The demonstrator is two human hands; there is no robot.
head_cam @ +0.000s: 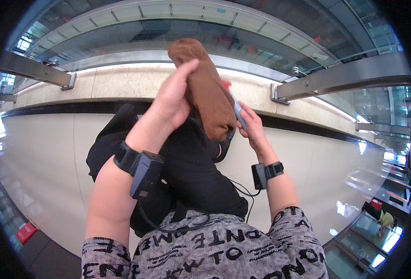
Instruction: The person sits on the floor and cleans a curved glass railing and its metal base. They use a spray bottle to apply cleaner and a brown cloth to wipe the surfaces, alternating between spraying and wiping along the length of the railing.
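A long piece of brown fuzzy fabric (209,94), bulky like a roll or a sleeve, is held up over my knees. My left hand (174,94) grips it along its left side, thumb on top. My right hand (251,122) is closed around a light blue-grey handle (239,113) at the fabric's right edge. A bit of red (226,85) shows at the handle's upper end; the fabric may hide the rest of the tool. A fold or opening shows at the fabric's near end.
A beige stone ledge (128,82) runs in front of me beneath a glass panel. Metal rail posts (38,71) stick out at left and right (341,78). Both wrists wear strapped devices (146,174) with black cables (249,197). A person (385,219) is far off at lower right.
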